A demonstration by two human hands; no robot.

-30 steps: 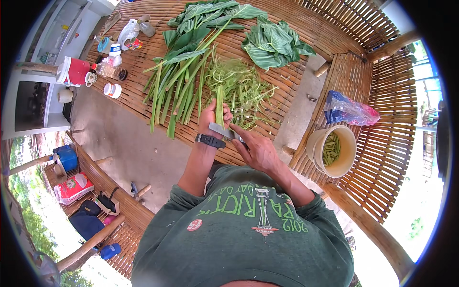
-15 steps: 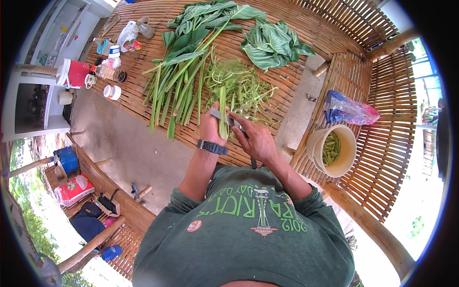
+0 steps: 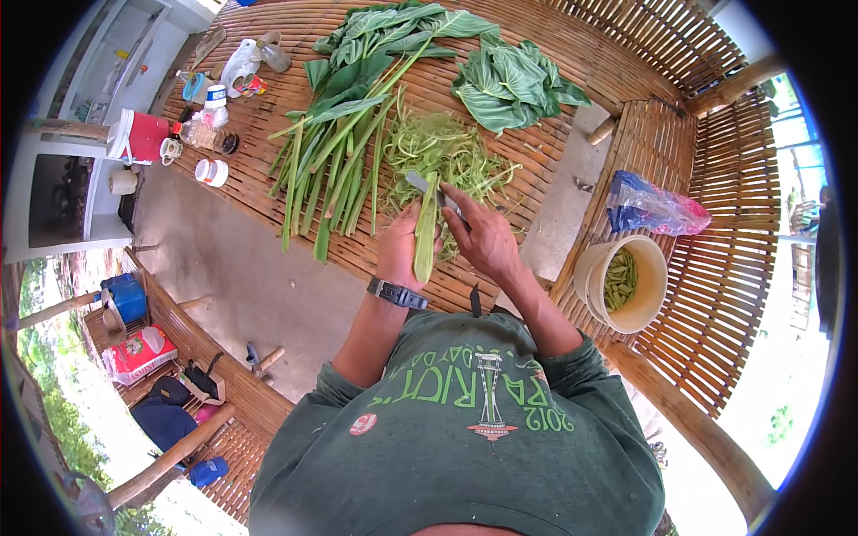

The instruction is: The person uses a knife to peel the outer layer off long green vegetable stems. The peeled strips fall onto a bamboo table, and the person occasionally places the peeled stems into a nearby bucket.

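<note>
My left hand (image 3: 399, 248), with a dark wristwatch (image 3: 398, 293) on its wrist, is closed round a pale green leaf stalk (image 3: 425, 237) at the table's near edge. The stalk stands out lengthwise, tilted slightly. In my right hand (image 3: 487, 234) is a knife (image 3: 416, 181), its handle hidden by my fingers. The blade crosses behind or against the stalk's far end; its exact contact is unclear. Just beyond both hands lies a tangled heap of green peelings (image 3: 447, 147). Long leaf stalks (image 3: 331, 174) lie in a bunch to the left, with large green leaves (image 3: 371, 40) at their far ends.
More folded leaves (image 3: 514, 85) lie on the bamboo table (image 3: 255, 147). Jars, bottles and a red jug (image 3: 143, 137) stand at left. On the right-hand bench are a cream bucket (image 3: 657, 277) holding cut green pieces and a plastic bag (image 3: 657, 204). A wooden post (image 3: 693, 429) stands near right.
The knife and my right hand have moved farther up along the stalk, away from me. The stalk has shifted slightly toward me, and its near end now reaches lower past my left hand.
</note>
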